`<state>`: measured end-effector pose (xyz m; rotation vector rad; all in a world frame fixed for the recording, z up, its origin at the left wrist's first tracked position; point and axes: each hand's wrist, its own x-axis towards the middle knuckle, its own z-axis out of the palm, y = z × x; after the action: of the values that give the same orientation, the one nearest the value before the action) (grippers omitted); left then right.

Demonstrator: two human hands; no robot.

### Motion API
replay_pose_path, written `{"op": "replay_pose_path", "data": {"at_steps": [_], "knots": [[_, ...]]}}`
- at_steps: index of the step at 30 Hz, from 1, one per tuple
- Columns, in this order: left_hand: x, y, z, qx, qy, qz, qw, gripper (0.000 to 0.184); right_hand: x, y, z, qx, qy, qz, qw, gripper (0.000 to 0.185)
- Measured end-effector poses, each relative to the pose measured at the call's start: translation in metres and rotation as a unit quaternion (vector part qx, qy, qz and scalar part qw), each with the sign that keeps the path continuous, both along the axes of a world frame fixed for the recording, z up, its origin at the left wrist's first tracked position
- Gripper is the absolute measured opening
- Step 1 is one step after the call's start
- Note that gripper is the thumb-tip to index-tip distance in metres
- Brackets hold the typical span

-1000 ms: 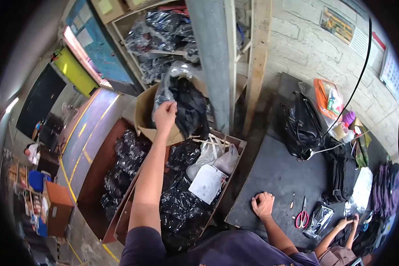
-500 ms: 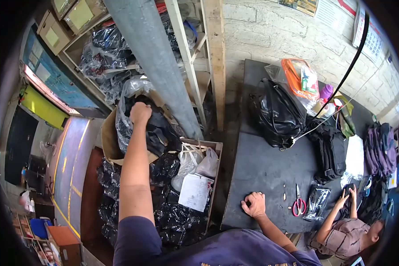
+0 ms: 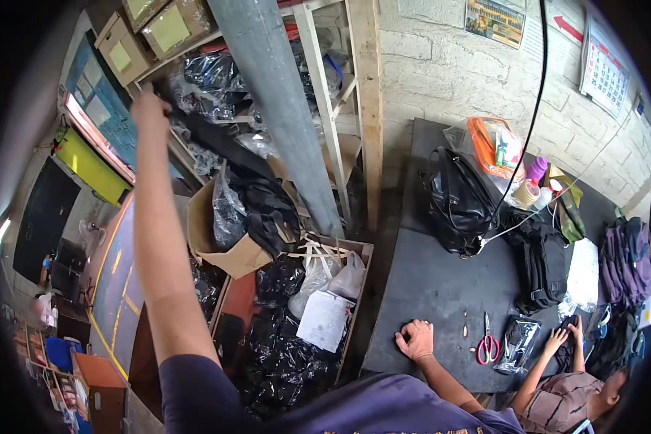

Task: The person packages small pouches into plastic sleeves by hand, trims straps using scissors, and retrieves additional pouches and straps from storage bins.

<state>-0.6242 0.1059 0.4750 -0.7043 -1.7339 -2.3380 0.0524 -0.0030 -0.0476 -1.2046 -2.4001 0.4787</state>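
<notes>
My left hand is raised at the upper left, closed on one end of a long black fabric piece. The fabric stretches down to the right, over the open cardboard box, where more black cloth with straps hangs over the rim. Clear plastic wrap lines the box. On the black table, my right hand rests with its fingers curled and nothing visible in them. Pink-handled scissors and a plastic-wrapped black item lie to its right.
A grey metal post stands before a shelf of plastic-wrapped goods. Below the box is a bin of wrapped black packs with a paper sheet. A black handbag and backpack sit on the table. A co-worker works at right.
My left hand has risen from inside the box to the upper left, drawing the black fabric out with it. The box has tilted and shifted. My right hand stays on the table.
</notes>
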Motion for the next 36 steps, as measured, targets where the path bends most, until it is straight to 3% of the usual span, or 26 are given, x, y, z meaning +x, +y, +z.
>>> {"op": "replay_pose_path", "data": {"at_steps": [6,11,13,15,17,20,21,23,24,26,28,29,31,32,33,35,36], "knots": [[0.121,-0.109,0.164,0.010,0.244,0.051,0.968,0.035,0.004,0.000,-0.006,0.005,0.028,0.003,1.000,0.023],[0.260,-0.198,0.212,0.018,0.458,0.079,0.885,0.038,0.001,0.011,0.009,-0.024,-0.024,0.028,0.999,0.021],[0.314,-0.219,0.213,0.007,0.517,0.070,0.853,0.040,-0.027,0.033,0.001,-0.237,0.048,-0.041,0.969,0.026],[0.361,-0.230,0.206,-0.018,0.560,0.054,0.827,0.041,-0.094,0.069,0.071,-0.168,0.109,0.059,0.978,0.043],[0.400,-0.231,0.193,-0.064,0.576,0.026,0.815,0.042,-0.171,0.088,0.196,-0.131,0.206,0.191,0.951,0.062],[0.420,-0.226,0.208,-0.070,0.530,-0.091,0.840,0.028,-0.261,0.089,0.367,-0.088,0.309,0.318,0.892,0.095],[0.421,-0.228,0.208,-0.084,0.518,-0.100,0.846,0.028,-0.284,0.090,0.406,-0.092,0.340,0.344,0.871,0.093],[0.402,-0.251,0.197,-0.121,0.501,-0.073,0.854,0.029,-0.355,0.120,0.452,0.053,0.420,0.319,0.848,0.042],[0.389,-0.267,0.192,-0.141,0.493,-0.051,0.857,0.029,-0.351,0.122,0.494,0.061,0.368,0.308,0.875,0.030],[0.354,-0.301,0.179,-0.186,0.473,0.002,0.861,0.029,-0.329,0.114,0.551,0.049,0.570,0.281,0.771,0.045],[0.311,-0.347,0.165,-0.245,0.447,0.074,0.857,0.029,-0.308,0.114,0.589,0.067,0.670,0.347,0.652,0.041],[0.287,-0.370,0.155,-0.278,0.430,0.107,0.852,0.030,-0.314,0.130,0.584,0.062,0.648,0.387,0.653,0.025],[0.236,-0.412,0.132,-0.335,0.395,0.165,0.839,0.030,-0.297,0.165,0.566,0.063,0.625,0.413,0.660,0.029],[0.213,-0.428,0.117,-0.364,0.376,0.189,0.831,0.030,-0.274,0.176,0.554,0.252,0.551,0.286,0.742,0.020],[0.190,-0.445,0.102,-0.392,0.359,0.211,0.821,0.030,-0.249,0.185,0.541,0.425,0.439,0.142,0.779,0.033],[0.148,-0.470,0.062,-0.446,0.324,0.245,0.798,0.031,-0.201,0.203,0.472,0.303,0.313,0.152,0.887,0.035],[0.131,-0.480,0.042,-0.471,0.306,0.259,0.786,0.031,-0.164,0.202,0.439,0.133,0.267,0.240,0.924,0.030]]}}
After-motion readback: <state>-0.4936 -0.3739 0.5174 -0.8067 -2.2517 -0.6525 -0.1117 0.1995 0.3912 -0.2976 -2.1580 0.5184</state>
